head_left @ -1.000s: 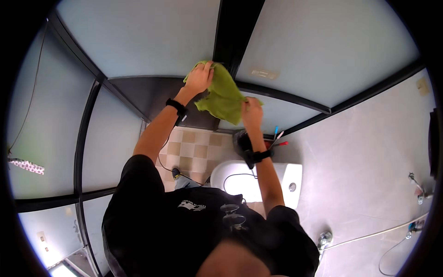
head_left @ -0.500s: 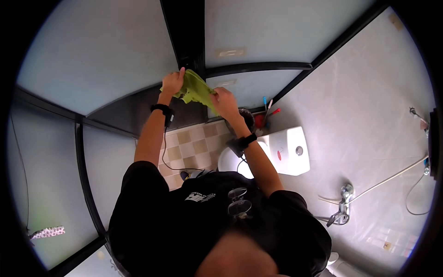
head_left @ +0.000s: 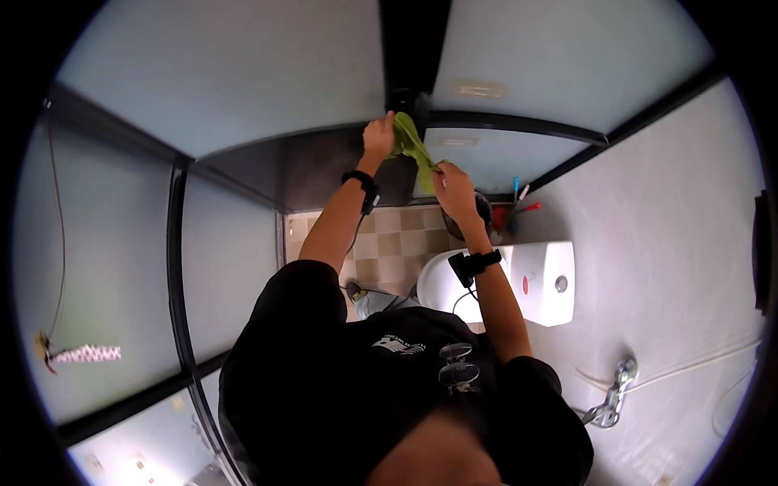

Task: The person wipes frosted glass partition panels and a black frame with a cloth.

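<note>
Occlusion first: fingertips of my left hand point(head_left: 378, 139) are mostly behind the cloth, so exact grip there is unclear; knuckles and upright thumb side show. On my right hand point(head_left: 455, 191), fingers are bent in at the edge, lower ones hidden by the hand itself. Both hands closed, not wide: left holds the upper left part of a limp, lime-green fabric cloth point(head_left: 408, 134), right pinches its right edge. Cloth sits between the hands, in front of the foot of a black vertical door post point(head_left: 413, 49); whether it touches the post, can't tell. Looks bunched and narrow, creased lengthwise, wider at top, with a tail hanging beside my right fingers. Full outline not readable, folds overlap. A small dark fitting point(head_left: 401, 99) on the post just above the cloth is too dark to identify. My right hand and forearm partly cover a dark round bin point(head_left: 485, 208); contents not readable. Same forearm plus the black box on my right wristband point(head_left: 486, 259) cover part of a white toilet point(head_left: 442, 283). Red-handled brush point(head_left: 531, 207) beside the bin, its head blurred. Chrome shower fitting point(head_left: 620, 393) lower right, partly cut off by my black sleeve point(head_left: 559, 413).
</note>
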`<state>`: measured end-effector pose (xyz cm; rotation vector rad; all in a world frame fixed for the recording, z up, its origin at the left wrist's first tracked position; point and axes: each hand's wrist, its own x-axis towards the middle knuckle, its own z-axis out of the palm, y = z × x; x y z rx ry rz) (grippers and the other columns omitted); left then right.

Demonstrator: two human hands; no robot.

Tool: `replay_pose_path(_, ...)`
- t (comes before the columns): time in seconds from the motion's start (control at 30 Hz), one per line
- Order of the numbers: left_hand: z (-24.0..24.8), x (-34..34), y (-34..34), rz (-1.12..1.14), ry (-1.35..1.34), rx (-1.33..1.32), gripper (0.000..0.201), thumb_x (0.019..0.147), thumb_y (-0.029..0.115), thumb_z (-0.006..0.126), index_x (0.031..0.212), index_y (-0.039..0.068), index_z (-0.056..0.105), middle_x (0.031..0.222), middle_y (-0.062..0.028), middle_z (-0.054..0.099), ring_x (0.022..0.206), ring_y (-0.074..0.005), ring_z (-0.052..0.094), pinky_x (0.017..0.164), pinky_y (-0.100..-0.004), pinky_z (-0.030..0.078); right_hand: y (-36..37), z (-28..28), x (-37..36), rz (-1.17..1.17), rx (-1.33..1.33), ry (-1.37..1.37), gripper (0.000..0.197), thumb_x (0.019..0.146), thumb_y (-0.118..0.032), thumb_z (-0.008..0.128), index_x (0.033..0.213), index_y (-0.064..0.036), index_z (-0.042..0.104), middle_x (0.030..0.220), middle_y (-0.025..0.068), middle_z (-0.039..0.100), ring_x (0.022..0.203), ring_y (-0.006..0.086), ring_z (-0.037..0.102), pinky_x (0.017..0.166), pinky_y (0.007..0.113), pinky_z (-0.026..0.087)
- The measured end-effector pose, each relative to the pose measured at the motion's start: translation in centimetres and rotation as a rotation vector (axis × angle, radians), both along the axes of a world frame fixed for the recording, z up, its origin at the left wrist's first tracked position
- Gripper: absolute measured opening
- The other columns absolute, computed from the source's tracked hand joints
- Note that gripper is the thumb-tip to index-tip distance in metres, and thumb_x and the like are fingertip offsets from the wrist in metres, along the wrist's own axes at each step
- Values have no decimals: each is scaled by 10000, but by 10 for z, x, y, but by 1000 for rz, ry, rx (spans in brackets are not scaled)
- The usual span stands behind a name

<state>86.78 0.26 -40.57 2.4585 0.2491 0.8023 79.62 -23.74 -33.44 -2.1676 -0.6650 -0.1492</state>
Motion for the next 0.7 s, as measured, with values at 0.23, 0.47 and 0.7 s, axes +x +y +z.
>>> replay_pose_path(0.23, 2, -45, -5, 7, -30, 169, 271, 959, 243, 468, 1021, 58, 656, 697, -186, 639, 608, -381, 612, 531, -516, 485, 8, -4, -12, -53, 64, 7, 190, 882, -139, 611, 1027, -17, 624, 919, 166, 667, 799, 355, 648, 690, 427, 508)
replay_pose_path(0.47, 55, -96, -15, 68, 31, 294, 362, 928, 302, 497, 675, 110, 669, 585, -144, 628, 521, -369, 603, 486, -474, 485, 5, -3, -17, -200, 273, -117, 210, 884, -102, 619, 1038, 41, 621, 848, 173, 670, 709, 278, 667, 630, 354, 531)
replay_pose_path(0.7, 79, -99, -24, 142, -4, 443, 453, 940, 343, 491, 612, 86, 668, 609, -123, 661, 592, -314, 656, 588, -441, 504, 16, 4, -43, -252, 301, -104, 208, 898, -121, 611, 1034, 35, 631, 837, 157, 676, 680, 255, 666, 615, 328, 531)
